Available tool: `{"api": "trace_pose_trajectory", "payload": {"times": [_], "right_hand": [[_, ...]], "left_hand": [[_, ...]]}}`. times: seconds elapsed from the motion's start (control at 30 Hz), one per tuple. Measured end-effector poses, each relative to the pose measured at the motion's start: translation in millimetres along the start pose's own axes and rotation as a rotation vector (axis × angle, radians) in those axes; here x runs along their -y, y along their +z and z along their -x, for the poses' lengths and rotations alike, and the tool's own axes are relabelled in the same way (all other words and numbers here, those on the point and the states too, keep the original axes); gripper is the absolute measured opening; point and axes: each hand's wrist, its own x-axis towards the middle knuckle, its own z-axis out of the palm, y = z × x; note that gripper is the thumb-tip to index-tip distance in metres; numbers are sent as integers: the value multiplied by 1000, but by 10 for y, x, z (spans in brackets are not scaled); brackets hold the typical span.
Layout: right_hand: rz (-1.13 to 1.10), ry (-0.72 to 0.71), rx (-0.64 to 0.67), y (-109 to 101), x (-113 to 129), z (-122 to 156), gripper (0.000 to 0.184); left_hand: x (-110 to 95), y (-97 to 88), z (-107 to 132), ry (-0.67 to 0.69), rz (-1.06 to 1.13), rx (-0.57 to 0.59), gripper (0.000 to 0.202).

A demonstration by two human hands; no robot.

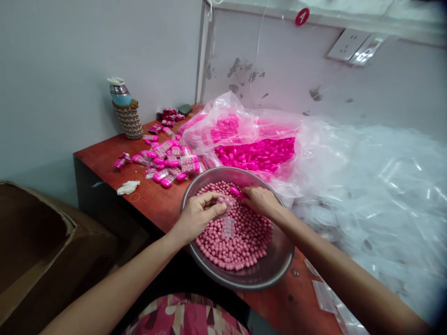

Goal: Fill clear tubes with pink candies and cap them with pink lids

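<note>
My left hand [197, 214] pinches one clear case [226, 201], my right hand [260, 200] one pink cap [235, 191], just beside. Capping step, I judge; next move calls for lining cap up with case. Below hands: one loose case [228, 227], uncountable beads [232, 256], one bowl [278, 258]. Beyond right: one bag [228, 103]. Beyond left: heaped cases [167, 160], overlapping, uncountable; one bottle [121, 95].

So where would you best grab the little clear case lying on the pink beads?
Probably by its left and right edges, pinched from above: the clear case lies exposed on the pink beads, while the metal bowl around them would likely hinder a low sideways reach.
</note>
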Motion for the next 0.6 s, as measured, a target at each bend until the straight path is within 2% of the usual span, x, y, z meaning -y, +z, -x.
{"api": "trace_pose_trajectory", "payload": {"times": [0.07, 0.13, 0.2, 0.27, 0.33, 0.43, 0.5, 0.6], "right_hand": [[-5, -43, -20, -70, 11, 79, 24], [-108, -158, -68, -172, 51, 194, 26], [-350, -310, -155, -275, 118, 314, 26], [-676, -386, -239, -338, 190, 404, 24], [-1009, -365, -263, -338, 248, 447, 24], [-1370, -300, -175, -241, 294, 431, 27], [-1467, -278, -106, -170, 304, 404, 25], [-1476, -251, -54, -143, 301, 408, 24]], "left_hand": [[12, -8, -2, 20, -11, 10, 25], [19, -13, -6, 36, -34, 19, 26], [23, -13, -12, 41, -62, 25, 26], [23, -7, -13, 35, -61, 42, 23], [19, 2, -6, 30, -39, 71, 19], [17, 5, 21, 56, -76, 91, 18], [21, -2, 42, 89, -158, 90, 19], [23, -12, 69, 138, -298, 72, 21]]}}
